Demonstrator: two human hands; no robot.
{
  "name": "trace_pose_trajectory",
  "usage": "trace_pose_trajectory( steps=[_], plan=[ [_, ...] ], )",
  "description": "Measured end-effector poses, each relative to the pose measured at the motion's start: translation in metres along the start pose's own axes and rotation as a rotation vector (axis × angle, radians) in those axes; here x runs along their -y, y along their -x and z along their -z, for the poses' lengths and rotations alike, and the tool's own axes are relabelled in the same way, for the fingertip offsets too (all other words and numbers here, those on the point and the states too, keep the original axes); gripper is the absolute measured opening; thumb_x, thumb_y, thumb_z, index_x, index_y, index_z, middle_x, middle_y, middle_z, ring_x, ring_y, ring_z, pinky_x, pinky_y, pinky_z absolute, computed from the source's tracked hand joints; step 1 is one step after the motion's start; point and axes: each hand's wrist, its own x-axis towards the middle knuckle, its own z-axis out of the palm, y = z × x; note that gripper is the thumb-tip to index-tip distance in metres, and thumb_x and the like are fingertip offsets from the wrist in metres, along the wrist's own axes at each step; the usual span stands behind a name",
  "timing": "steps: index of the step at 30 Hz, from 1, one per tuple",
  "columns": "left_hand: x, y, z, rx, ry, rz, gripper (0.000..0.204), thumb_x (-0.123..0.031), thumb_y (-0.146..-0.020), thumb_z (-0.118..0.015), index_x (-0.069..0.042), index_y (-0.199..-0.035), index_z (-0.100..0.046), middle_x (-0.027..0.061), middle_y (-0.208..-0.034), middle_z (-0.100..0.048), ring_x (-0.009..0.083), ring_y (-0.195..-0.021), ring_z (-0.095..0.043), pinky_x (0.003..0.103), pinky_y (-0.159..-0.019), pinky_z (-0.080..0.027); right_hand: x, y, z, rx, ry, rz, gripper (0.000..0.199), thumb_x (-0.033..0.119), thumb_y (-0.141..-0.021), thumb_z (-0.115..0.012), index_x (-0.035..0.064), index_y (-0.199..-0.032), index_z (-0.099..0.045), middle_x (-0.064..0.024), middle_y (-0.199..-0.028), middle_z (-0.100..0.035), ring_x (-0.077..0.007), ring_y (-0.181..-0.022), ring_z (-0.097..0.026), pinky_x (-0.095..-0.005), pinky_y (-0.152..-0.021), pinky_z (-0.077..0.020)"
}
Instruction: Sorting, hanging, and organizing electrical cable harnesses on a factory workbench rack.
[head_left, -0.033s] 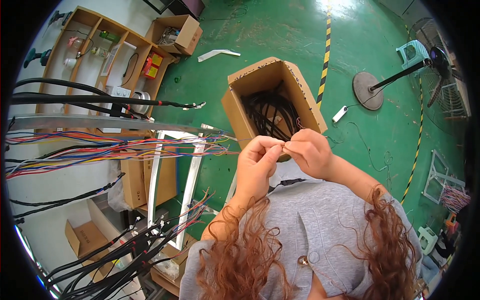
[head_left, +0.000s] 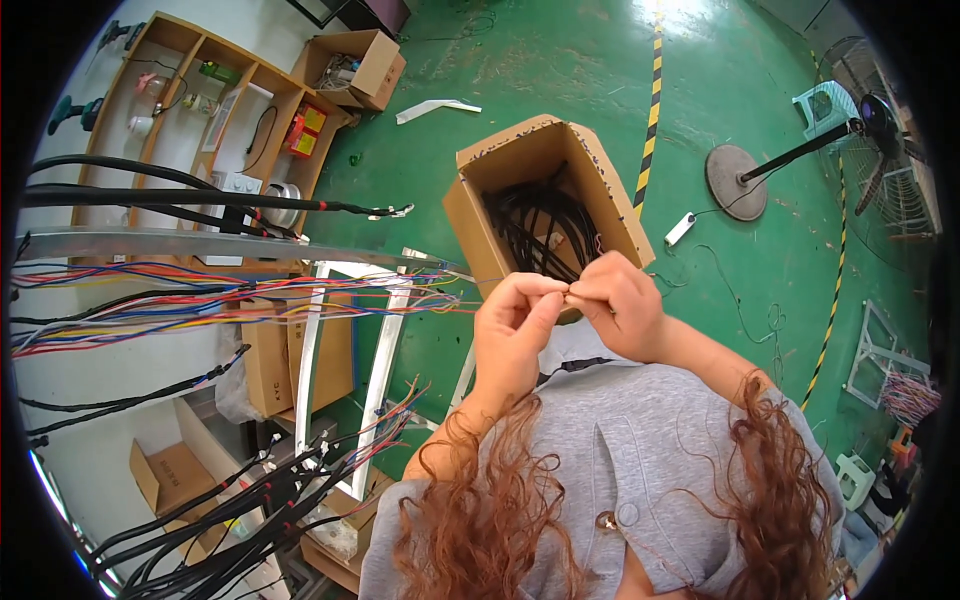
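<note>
1. Grip: the left hand point(head_left: 515, 325) and the right hand point(head_left: 622, 305) meet fingertip to fingertip at chest height. Thumbs and forefingers of both are pressed together, pinching a small pale piece point(head_left: 572, 291) between them. It is too small to identify; it may be a wire end or terminal.

2. Progress: judging by this pinch, fine handling of the single piece is under way and not finished. No completed pieces are visible near the grip, so the amount done cannot be told.

3. Container directly beyond the grip: an open brown cardboard box point(head_left: 520, 160) stands on the green painted floor point(head_left: 560, 60), flaps up. It holds a coiled bundle of black cables point(head_left: 540, 225), filling the lower part.

4. Left of the grip: coloured wire bundles point(head_left: 200, 295) run horizontally along a metal frame point(head_left: 310, 350), ends toward the hands but apart from them.

5. Far left beyond the grip: a wooden compartment shelf point(head_left: 200, 60) holds small items, one red; details are unclear. A second, smaller cardboard carton point(head_left: 375, 60) sits beside it with mixed contents.
</note>
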Motion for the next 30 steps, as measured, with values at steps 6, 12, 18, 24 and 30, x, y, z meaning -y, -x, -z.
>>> trace_pose_trajectory(
  steps=[6,12,18,24,30],
  plan=[
    [-0.006,-0.013,0.019,0.058,-0.067,-0.071,0.012,-0.015,-0.087,-0.054,-0.003,-0.087,-0.056,-0.0034,-0.071,-0.051,0.0015,-0.061,-0.040,0.016,-0.052,-0.031,0.014,-0.011,0.002,0.111,-0.880,-0.938,0.005,0.003,-0.082,-0.057,0.0021,-0.084,-0.052,-0.0021,-0.076,-0.049,-0.0087,-0.065,-0.045,-0.0211,-0.057,-0.0379],
    [-0.028,-0.016,0.033,0.499,-0.264,0.299,0.021,-0.023,-0.086,-0.056,-0.006,-0.076,-0.054,-0.0084,-0.059,-0.038,0.0021,-0.055,-0.037,0.020,-0.044,-0.026,0.001,-0.013,0.000,0.212,-0.505,-0.345,0.008,-0.001,-0.074,-0.063,0.0016,-0.079,-0.056,-0.0068,-0.077,-0.053,-0.0155,-0.067,-0.051,-0.0239,-0.056,-0.0393],
    [-0.025,-0.011,0.034,0.303,-1.416,-0.530,0.007,-0.007,-0.070,-0.063,-0.007,-0.074,-0.057,0.0067,-0.068,-0.057,0.0237,-0.062,-0.057,0.030,-0.050,-0.043,0.005,-0.020,-0.001,0.382,-0.597,-0.950,0.007,0.000,-0.074,-0.063,0.0014,-0.079,-0.057,-0.0063,-0.073,-0.052,-0.0182,-0.063,-0.049,-0.0279,-0.053,-0.0393],
    [-0.009,-0.015,0.056,0.225,-0.534,0.104,0.012,-0.011,-0.081,-0.060,-0.002,-0.088,-0.060,-0.0022,-0.063,-0.052,0.0085,-0.052,-0.047,0.026,-0.044,-0.036,-0.005,-0.007,-0.020,0.349,-0.038,-0.014,0.010,0.003,-0.072,-0.060,0.0017,-0.081,-0.056,-0.0074,-0.074,-0.049,-0.0216,-0.061,-0.048,-0.0289,-0.052,-0.0396],
    [-0.002,-0.015,0.060,0.096,0.057,0.477,0.012,-0.009,-0.082,-0.058,0.000,-0.090,-0.062,-0.0026,-0.065,-0.049,0.0066,-0.049,-0.038,0.025,-0.044,-0.032,-0.010,0.002,-0.032,0.276,0.181,0.044,0.013,0.004,-0.069,-0.061,0.0024,-0.081,-0.056,-0.0053,-0.071,-0.049,-0.0191,-0.056,-0.047,-0.0274,-0.051,-0.0391]
  ],
)
